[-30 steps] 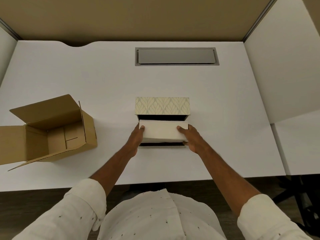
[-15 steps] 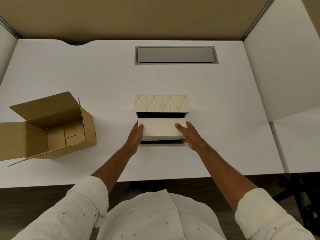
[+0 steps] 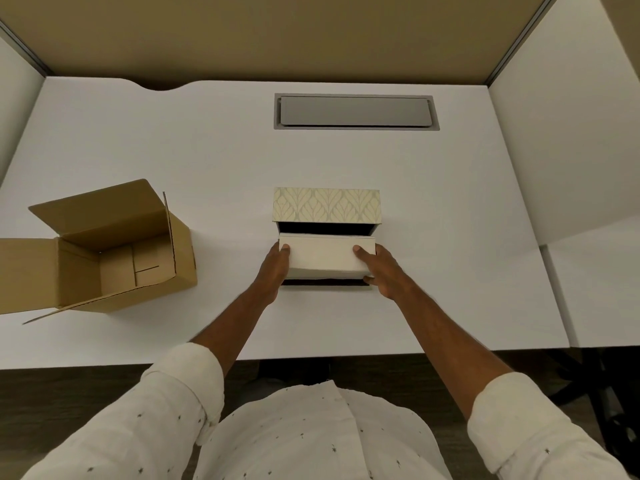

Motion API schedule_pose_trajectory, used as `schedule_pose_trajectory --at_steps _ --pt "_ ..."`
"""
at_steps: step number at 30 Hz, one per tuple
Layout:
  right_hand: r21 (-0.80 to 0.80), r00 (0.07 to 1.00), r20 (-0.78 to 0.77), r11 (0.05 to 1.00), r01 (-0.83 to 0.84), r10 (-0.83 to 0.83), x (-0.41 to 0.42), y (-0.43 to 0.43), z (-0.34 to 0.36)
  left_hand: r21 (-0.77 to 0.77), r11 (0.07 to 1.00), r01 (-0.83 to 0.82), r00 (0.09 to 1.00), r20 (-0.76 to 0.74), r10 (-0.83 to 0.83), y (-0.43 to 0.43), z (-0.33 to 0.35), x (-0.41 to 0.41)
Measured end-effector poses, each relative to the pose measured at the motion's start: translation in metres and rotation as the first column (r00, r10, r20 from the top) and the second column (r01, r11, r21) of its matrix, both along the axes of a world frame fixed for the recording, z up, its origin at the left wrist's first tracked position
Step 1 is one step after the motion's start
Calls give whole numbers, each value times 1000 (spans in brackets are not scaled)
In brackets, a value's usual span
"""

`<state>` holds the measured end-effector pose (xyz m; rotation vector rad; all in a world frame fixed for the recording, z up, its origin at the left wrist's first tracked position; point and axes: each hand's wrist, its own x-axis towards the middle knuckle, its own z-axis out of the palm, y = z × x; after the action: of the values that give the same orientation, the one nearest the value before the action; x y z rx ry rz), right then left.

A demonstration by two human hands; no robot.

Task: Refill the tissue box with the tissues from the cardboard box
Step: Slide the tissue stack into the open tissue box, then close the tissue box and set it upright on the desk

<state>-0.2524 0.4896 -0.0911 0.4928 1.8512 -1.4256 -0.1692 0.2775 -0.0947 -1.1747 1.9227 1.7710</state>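
The white worktop [image 3: 138,140] carries everything, and the tissue box [image 3: 327,206] near its middle serves as the landmark: its leaf-patterned lid stands raised at the far side, the dark interior open below it. Well to the left of the tissue box sits the cardboard box [image 3: 114,251], flaps spread, its inside showing only bare card. Beyond the tissue box, a grey hatch [image 3: 356,111] is set into the worktop. In the tissue box's opening, tilted with its far edge higher, is the cream stack of tissues [image 3: 325,254]. The left hand [image 3: 275,268] presses its left end and the right hand [image 3: 381,268] its right end, each grip closed on the stack.
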Motion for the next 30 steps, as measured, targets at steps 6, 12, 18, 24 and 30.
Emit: schedule_pose_trajectory --at_steps 6,12,18,24,30 --pt "88 998 -38 995 -50 54 -5 4 6 -175 984 43 999 -5 -45 4 10 11" --pt "328 853 -518 937 121 72 -16 10 29 -716 670 195 893 -153 -423 37 16 51" --pt "501 480 -725 857 -124 494 -46 -20 60 -884 93 459 527 186 -829 60 -11 56" --pt "794 274 -310 406 -452 910 -80 -42 59 -805 -79 587 434 395 -810 51 -30 46" --pt "811 278 -213 328 -484 937 -78 -40 54 -789 -90 608 421 416 -806 52 -28 47"
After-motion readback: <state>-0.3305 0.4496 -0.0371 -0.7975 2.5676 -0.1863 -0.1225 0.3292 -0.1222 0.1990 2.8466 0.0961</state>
